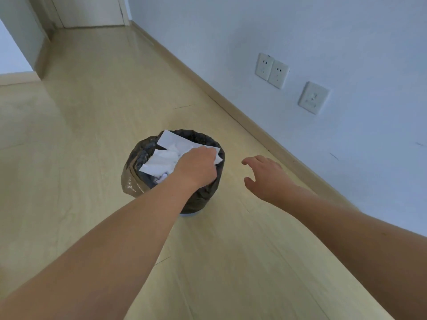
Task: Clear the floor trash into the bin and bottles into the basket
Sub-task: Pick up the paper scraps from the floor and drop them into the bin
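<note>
My left hand (196,167) grips crumpled white paper (166,155) over the bin (138,167) — I should push it well inside before letting go. My right hand (265,176) hovers beside the bin, fingers spread, holding nothing.

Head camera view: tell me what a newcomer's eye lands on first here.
The eye goes first to the left hand gripping white paper over the black-bagged bin standing mid-floor. Next comes the right hand, fingers spread and holding nothing, hovering above the wooden floor to the bin's right. Three white wall sockets stand out on the pale wall beyond.
</note>
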Motion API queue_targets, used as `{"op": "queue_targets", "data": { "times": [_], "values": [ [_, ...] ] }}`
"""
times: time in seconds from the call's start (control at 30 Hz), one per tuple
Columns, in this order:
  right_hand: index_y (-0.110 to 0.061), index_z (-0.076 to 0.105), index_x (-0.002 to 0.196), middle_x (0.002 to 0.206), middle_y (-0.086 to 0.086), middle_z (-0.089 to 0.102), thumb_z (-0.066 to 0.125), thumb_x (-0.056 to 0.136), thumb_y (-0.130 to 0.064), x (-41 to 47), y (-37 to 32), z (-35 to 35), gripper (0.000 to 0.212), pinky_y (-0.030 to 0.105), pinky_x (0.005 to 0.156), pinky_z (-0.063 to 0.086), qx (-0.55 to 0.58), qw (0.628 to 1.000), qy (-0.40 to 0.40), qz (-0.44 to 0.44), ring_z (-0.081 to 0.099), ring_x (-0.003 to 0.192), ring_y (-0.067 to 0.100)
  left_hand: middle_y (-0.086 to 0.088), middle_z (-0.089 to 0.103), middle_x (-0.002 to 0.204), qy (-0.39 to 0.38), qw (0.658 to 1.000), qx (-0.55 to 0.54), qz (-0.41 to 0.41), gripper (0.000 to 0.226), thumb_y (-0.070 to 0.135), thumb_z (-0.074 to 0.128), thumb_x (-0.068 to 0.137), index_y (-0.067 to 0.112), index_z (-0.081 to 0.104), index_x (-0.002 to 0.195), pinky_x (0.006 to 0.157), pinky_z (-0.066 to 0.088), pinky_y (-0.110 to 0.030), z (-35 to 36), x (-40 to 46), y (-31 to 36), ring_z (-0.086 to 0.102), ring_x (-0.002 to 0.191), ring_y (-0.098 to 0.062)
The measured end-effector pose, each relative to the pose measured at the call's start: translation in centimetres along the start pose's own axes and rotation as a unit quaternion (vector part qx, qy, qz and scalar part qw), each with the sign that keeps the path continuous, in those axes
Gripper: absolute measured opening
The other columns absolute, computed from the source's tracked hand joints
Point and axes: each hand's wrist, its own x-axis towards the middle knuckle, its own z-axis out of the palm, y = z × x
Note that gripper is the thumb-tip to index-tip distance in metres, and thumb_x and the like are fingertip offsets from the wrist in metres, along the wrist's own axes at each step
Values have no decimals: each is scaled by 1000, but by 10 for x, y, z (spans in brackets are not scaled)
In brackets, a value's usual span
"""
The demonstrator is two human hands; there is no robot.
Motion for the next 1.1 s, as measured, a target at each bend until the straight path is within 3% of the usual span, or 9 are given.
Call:
{"op": "queue_targets", "data": {
  "times": [0.2, 0.33, 0.6, 0.7, 0.87, 1.0, 1.1],
  "values": [
    [-24, 36, 143, 142, -1, 43, 48, 95, -31, -121, 109, 0, 50, 35, 108, 35, 2, 993, -61, 99, 41, 130, 22, -4, 60, 110, -142, 983, -1, 119, 23, 17, 46, 92, 14, 55, 113, 79, 47, -33, 38, -17, 154, 55, 95, -23],
    [-24, 37, 143, 138, -1, 46, 48, 95, -29, -221, 187, 15, 50, 34, 104, 38, -13, 978, -120, 168, 44, 127, 22, -8, 57, 121, -226, 950, 84, 197, 28, 19, 47, 94, 14, 54, 120, 84, 45, -35, 93, -51, 247, 55, 108, -28],
    [-18, 41, 139, 131, 4, 49, 51, 90, -23, -420, 314, 78, 50, 30, 86, 45, 36, 901, -209, 378, 53, 112, 23, -9, 54, 127, -402, 870, 77, 274, 38, 32, 53, 91, 14, 50, 124, 94, 46, -38, 236, -186, 391, 53, 116, -28],
    [-18, 42, 136, 126, 4, 50, 54, 90, -26, -460, 331, 106, 48, 29, 83, 45, 44, 889, -230, 395, 54, 108, 23, -7, 52, 119, -445, 848, 83, 277, 47, 41, 60, 86, 13, 46, 121, 83, 45, -37, 271, -238, 412, 54, 108, -27],
    [-23, 36, 138, 126, 1, 45, 58, 86, -26, -491, 332, 148, 57, 28, 81, 39, 49, 901, -224, 368, 50, 108, 22, -6, 49, 114, -419, 839, 147, 315, 56, 47, 67, 81, 12, 43, 117, 72, 39, -36, 308, -286, 409, 56, 99, -28],
    [-21, 32, 139, 125, 3, 45, 58, 87, -26, -494, 339, 164, 58, 30, 85, 39, 33, 914, -198, 352, 50, 109, 23, -8, 49, 120, -393, 852, 154, 311, 29, 28, 51, 95, 10, 47, 118, 77, 43, -37, 318, -289, 402, 55, 104, -27],
    [-21, 32, 136, 120, 3, 51, 57, 90, -28, -487, 345, 169, 53, 31, 83, 39, 34, 918, -183, 350, 53, 106, 23, -7, 49, 120, -408, 851, 140, 298, 22, 21, 47, 97, 11, 51, 116, 80, 43, -36, 321, -287, 403, 55, 105, -27]
  ]
}}
